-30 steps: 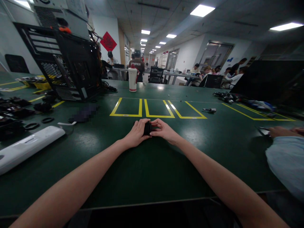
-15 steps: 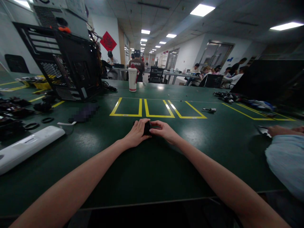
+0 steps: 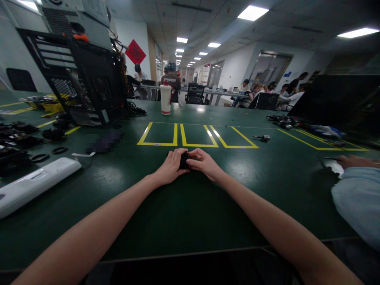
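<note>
both hands in close together, right at the middle of the table (image 3: 190,221), and here is the grip: the left hand (image 3: 168,168) has its fingers wrapped around a small black piece (image 3: 183,161), thumb along the near side. the right hand (image 3: 207,164) comes to its right end, fingers drawn in to a narrow pinch, tips at the edge of the piece (whether they truly clasp it, i cannot tell from here). the black piece sits between the two hands, low over the table, much of it hidden by the left fingers.

just beyond, three yellow tape outlines (image 3: 200,145) in a row, with a small metal part (image 3: 261,138) lying to their right. a white cup (image 3: 166,99) stands upright farther back. over to the left, a long white device (image 3: 38,183) lies at a slant, two black rings (image 3: 59,150) near its far end, and a black computer case (image 3: 99,85) towers behind. and on the right, a co-worker's pale blue sleeve (image 3: 356,198) leans in, well apart from these hands!
</note>
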Action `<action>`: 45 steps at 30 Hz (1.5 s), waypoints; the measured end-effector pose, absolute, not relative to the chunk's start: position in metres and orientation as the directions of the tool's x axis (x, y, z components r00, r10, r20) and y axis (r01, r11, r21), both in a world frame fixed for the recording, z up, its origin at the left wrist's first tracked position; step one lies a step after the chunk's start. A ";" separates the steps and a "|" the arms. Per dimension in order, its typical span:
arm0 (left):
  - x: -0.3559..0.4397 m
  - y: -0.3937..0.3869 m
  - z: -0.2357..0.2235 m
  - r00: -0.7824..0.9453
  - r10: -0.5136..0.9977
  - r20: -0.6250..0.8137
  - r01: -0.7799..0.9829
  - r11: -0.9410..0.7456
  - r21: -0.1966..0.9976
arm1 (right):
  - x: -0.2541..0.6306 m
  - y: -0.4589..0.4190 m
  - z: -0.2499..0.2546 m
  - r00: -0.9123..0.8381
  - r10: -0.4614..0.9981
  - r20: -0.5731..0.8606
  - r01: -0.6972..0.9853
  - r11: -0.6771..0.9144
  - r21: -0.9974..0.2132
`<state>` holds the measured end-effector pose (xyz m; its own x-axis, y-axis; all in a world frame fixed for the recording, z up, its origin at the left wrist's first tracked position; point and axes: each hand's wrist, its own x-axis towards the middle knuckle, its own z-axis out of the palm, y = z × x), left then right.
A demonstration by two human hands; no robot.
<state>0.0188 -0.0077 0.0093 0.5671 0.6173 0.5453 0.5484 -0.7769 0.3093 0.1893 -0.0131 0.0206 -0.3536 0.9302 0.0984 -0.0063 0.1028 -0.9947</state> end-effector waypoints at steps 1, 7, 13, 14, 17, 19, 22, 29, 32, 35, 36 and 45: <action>0.019 -0.008 0.009 0.567 0.618 0.545 0.551 -0.776 0.307 | 0.189 -0.013 0.021 -0.353 0.930 0.104 -0.004 0.110 -0.994; 0.018 -0.006 0.007 0.563 0.625 0.541 0.558 -0.770 0.310 | 0.191 -0.016 0.027 -0.374 0.924 0.087 0.033 0.107 -0.994; 0.017 -0.006 0.007 0.557 0.640 0.529 0.551 -0.762 0.341 | 0.192 -0.017 0.022 -0.376 0.919 0.114 0.032 0.136 -0.990; 0.017 -0.006 0.007 0.557 0.639 0.531 0.548 -0.762 0.343 | 0.192 -0.016 0.021 -0.367 0.925 0.102 0.023 0.119 -0.993; 0.017 -0.006 0.006 0.558 0.633 0.536 0.544 -0.767 0.339 | 0.190 -0.015 0.019 -0.346 0.935 0.078 -0.010 0.080 -0.997; 0.017 -0.005 0.006 0.559 0.632 0.537 0.546 -0.768 0.335 | 0.190 -0.014 0.020 -0.346 0.933 0.093 -0.016 0.093 -0.996; 0.018 -0.005 0.006 0.559 0.631 0.537 0.552 -0.767 0.326 | 0.190 -0.014 0.022 -0.350 0.931 0.106 0.004 0.114 -0.993; 0.019 -0.007 0.008 0.568 0.620 0.541 0.554 -0.774 0.305 | 0.193 -0.014 0.025 -0.402 0.901 0.162 0.007 0.180 -0.984; 0.019 -0.007 0.008 0.563 0.628 0.537 0.557 -0.768 0.315 | 0.194 -0.016 0.025 -0.400 0.901 0.170 0.025 0.197 -0.980; 0.018 -0.007 0.009 0.564 0.631 0.532 0.555 -0.767 0.321 | 0.193 -0.016 0.025 -0.371 0.919 0.135 0.023 0.154 -0.988; 0.018 -0.008 0.009 0.566 0.629 0.533 0.554 -0.769 0.320 | 0.192 -0.016 0.024 -0.359 0.925 0.127 0.012 0.141 -0.990; 0.018 -0.008 0.010 0.566 0.628 0.533 0.556 -0.769 0.316 | 0.191 -0.013 0.025 -0.354 0.930 0.099 0.058 0.127 -0.990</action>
